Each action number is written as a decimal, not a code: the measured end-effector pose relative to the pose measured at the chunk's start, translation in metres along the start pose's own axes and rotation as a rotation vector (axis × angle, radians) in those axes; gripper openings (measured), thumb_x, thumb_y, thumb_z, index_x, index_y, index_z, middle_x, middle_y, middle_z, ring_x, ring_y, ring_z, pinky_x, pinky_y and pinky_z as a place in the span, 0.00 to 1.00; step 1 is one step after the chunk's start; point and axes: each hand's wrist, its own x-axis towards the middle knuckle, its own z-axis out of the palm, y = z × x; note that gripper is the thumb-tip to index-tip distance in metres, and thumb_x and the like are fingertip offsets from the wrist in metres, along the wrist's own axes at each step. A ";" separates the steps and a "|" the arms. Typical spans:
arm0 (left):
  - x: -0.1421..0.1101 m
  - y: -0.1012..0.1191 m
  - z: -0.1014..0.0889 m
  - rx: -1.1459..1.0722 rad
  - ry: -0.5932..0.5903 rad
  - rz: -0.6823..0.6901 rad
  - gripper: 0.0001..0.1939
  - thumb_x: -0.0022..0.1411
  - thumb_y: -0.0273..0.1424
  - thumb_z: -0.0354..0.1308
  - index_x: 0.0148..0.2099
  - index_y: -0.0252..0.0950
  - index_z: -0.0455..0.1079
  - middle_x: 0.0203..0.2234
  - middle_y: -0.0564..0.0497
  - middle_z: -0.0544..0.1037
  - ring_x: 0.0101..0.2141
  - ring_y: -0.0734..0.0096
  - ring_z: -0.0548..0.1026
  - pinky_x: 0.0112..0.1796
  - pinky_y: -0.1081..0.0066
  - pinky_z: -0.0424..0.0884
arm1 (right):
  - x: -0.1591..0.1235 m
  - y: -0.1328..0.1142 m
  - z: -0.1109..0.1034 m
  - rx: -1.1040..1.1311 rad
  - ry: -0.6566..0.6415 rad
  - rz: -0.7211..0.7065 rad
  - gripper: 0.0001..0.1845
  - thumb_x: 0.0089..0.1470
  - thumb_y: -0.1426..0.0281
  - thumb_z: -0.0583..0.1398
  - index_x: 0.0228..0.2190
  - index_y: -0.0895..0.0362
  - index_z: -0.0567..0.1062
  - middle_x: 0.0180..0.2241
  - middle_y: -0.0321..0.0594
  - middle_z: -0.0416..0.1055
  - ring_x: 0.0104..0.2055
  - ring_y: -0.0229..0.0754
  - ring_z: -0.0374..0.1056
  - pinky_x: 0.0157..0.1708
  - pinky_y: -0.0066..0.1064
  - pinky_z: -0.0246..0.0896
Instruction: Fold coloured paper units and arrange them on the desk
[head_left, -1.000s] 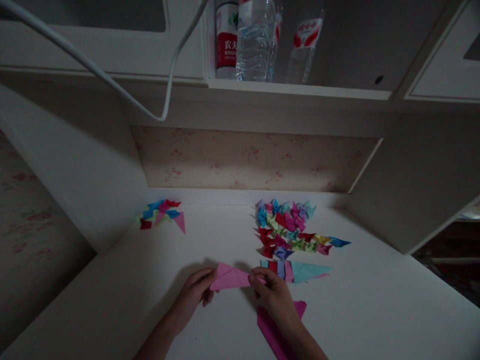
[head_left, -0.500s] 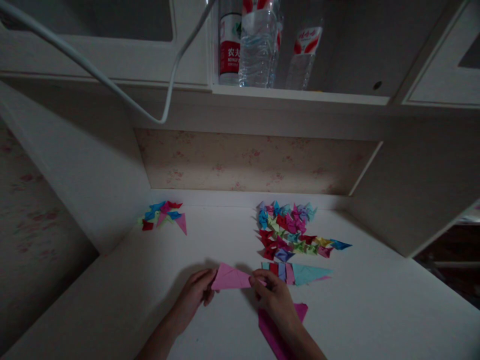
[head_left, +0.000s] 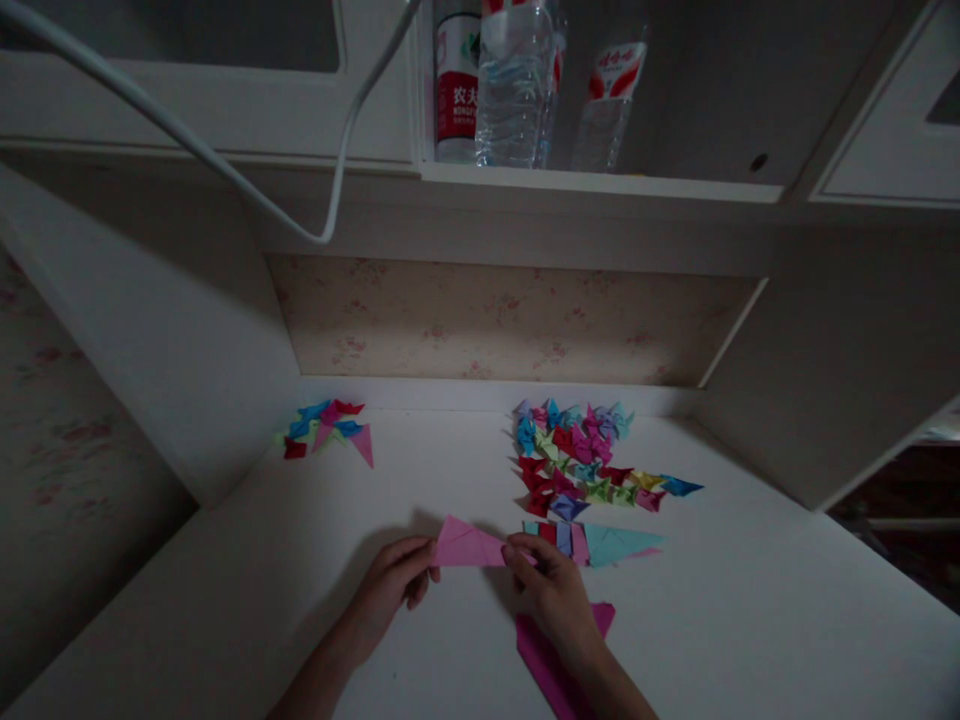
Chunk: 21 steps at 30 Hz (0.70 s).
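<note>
Between my two hands is a folded piece of pink paper (head_left: 471,546), kite-like, with crease lines on its face. My left hand (head_left: 401,578) pinches its wide left end. The narrow right end is in the fingers of my right hand (head_left: 544,580), which hide its tip. Under my right wrist lies a magenta folded paper (head_left: 540,655), partly covered by the arm. Just beyond my right hand, a row of folded strips ends in a pointed turquoise paper (head_left: 619,545).
Many small colourful folded paper figures (head_left: 570,450) are grouped at the back right of the white desk (head_left: 442,470). A smaller paper pile (head_left: 326,428) sits back left. Overhead, plastic bottles (head_left: 514,95) stand on a shelf, and a white cable (head_left: 326,237) hangs down.
The pink paper has tilted slightly and shifted a little up and to the right in my hands. Both hands keep their hold; the desk's papers look the same.
</note>
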 end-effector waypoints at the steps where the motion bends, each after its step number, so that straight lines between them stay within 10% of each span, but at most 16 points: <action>1: 0.000 0.000 0.000 0.012 0.006 -0.004 0.18 0.55 0.43 0.59 0.26 0.32 0.70 0.17 0.55 0.67 0.16 0.82 0.57 0.17 0.77 0.50 | 0.000 0.000 0.000 0.004 -0.010 0.003 0.20 0.48 0.54 0.62 0.35 0.58 0.77 0.17 0.34 0.67 0.21 0.39 0.62 0.22 0.28 0.53; 21: 0.005 -0.008 -0.004 0.162 0.003 0.063 0.17 0.56 0.41 0.58 0.26 0.32 0.69 0.16 0.57 0.65 0.15 0.82 0.55 0.17 0.77 0.48 | 0.000 0.005 0.002 0.092 -0.067 0.037 0.19 0.47 0.54 0.63 0.32 0.58 0.78 0.16 0.34 0.68 0.19 0.37 0.62 0.20 0.27 0.55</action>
